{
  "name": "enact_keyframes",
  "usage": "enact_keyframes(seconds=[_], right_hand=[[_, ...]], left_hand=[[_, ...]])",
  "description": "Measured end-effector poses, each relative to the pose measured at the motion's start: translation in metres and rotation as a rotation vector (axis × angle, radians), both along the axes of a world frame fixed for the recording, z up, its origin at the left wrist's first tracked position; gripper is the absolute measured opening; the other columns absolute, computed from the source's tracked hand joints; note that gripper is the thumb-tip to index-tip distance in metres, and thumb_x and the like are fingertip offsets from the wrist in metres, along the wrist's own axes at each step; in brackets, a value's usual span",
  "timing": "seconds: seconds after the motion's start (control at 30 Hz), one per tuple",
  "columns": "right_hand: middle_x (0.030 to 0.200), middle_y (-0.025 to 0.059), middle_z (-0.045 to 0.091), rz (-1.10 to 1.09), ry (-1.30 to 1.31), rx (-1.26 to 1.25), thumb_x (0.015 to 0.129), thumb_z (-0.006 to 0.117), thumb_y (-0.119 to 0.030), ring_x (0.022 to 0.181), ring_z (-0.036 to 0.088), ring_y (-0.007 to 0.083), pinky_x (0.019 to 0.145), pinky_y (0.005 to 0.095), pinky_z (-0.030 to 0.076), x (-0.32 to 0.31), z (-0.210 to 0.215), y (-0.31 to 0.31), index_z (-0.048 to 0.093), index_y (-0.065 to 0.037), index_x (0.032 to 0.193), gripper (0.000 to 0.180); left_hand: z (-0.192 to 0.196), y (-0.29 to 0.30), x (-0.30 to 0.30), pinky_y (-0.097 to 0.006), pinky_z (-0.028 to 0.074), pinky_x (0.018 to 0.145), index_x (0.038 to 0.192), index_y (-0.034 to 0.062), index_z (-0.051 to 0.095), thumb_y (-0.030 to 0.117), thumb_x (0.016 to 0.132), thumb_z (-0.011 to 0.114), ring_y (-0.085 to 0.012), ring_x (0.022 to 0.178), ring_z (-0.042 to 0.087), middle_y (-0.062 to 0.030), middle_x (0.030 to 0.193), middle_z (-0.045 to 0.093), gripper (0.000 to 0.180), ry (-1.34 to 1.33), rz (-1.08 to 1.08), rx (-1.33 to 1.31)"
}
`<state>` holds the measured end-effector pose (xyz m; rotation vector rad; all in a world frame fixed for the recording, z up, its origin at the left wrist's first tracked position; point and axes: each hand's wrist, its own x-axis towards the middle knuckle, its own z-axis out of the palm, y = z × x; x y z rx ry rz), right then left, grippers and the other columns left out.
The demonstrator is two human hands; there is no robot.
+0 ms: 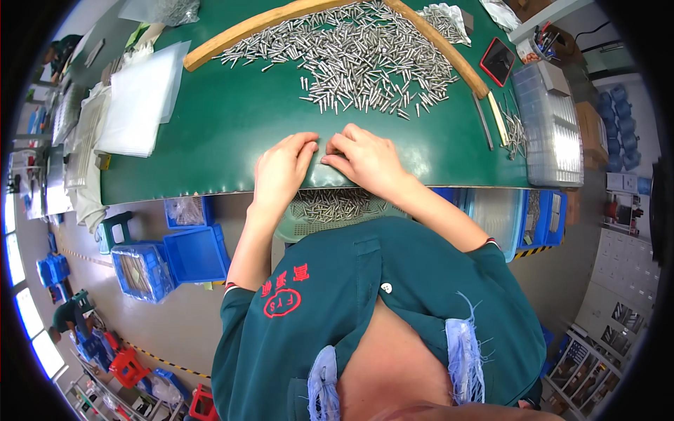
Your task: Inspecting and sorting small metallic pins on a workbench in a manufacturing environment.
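My left hand (284, 168) rests at the near edge of the green tabletop (210, 133), its fingers bent together with the thumb against them. Just to its right, my right hand (366, 160) is curled the same way, thumb and forefinger close together. A small gap of bare table parts the two hands. Anything they may pinch is too small or hidden to make out. Beyond them spreads a large heap of small, slim, silvery metal pins (365, 59). Below the table edge, at my lap, a green basket (302, 228) holds more metal pieces (333, 203).
Wooden bars (449, 56) fence the heap. A red-edged phone (498, 62), thin metal rods (516, 133) and a clear plastic box (547, 133) lie right. Clear plastic sheets (140, 102) lie left. Blue crates (196, 254) stand on the floor.
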<state>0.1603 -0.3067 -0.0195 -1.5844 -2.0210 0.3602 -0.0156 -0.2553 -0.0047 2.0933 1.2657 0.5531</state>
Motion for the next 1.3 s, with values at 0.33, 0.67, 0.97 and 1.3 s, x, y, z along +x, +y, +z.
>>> enact_keyframes(seconds=[0.33,0.67,0.97,1.3], right_hand=[[0.088,0.003,0.056,-0.014,0.017,-0.002,0.08,0.069,-0.018,0.086,0.06,0.0212,0.07,0.0361,0.05,0.006,0.004,0.006,0.064,-0.012,0.09,0.013],[0.089,0.0034,0.056,-0.05,-0.017,0.121,0.076,0.072,-0.021,0.086,0.058,0.023,0.072,0.0368,0.049,0.027,-0.007,0.007,0.061,-0.011,0.086,0.018],[0.091,0.0014,0.057,-0.064,-0.024,0.078,0.078,0.072,-0.025,0.088,0.059,0.0201,0.074,0.0335,0.05,0.013,0.0,0.015,0.065,-0.014,0.094,0.021],[0.098,0.0015,0.06,-0.037,-0.004,0.121,0.079,0.07,-0.018,0.09,0.061,0.0204,0.072,0.0324,0.052,0.026,-0.006,0.017,0.066,-0.012,0.092,0.015]], left_hand=[[-0.025,0.045,0.033,-0.038,0.05,0.08,0.104,0.0076,0.064,0.007,0.085,0.057,-0.0275,0.094,0.059,-0.0083,0.101,0.06,0.021,0.012,-0.112,0.415],[-0.011,0.029,0.03,-0.04,0.049,0.075,0.092,0.0054,0.058,0.01,0.082,0.065,-0.0299,0.089,0.058,-0.0113,0.095,0.056,0.013,0.179,-0.104,0.32],[-0.024,0.052,0.036,-0.04,0.05,0.079,0.099,0.0055,0.062,0.007,0.085,0.054,-0.0301,0.092,0.058,-0.0126,0.098,0.056,0.015,0.088,-0.116,0.37],[-0.02,0.033,0.033,-0.038,0.049,0.08,0.101,0.0089,0.063,0.013,0.083,0.064,-0.029,0.093,0.057,-0.0109,0.101,0.057,0.018,0.068,-0.109,0.363]])
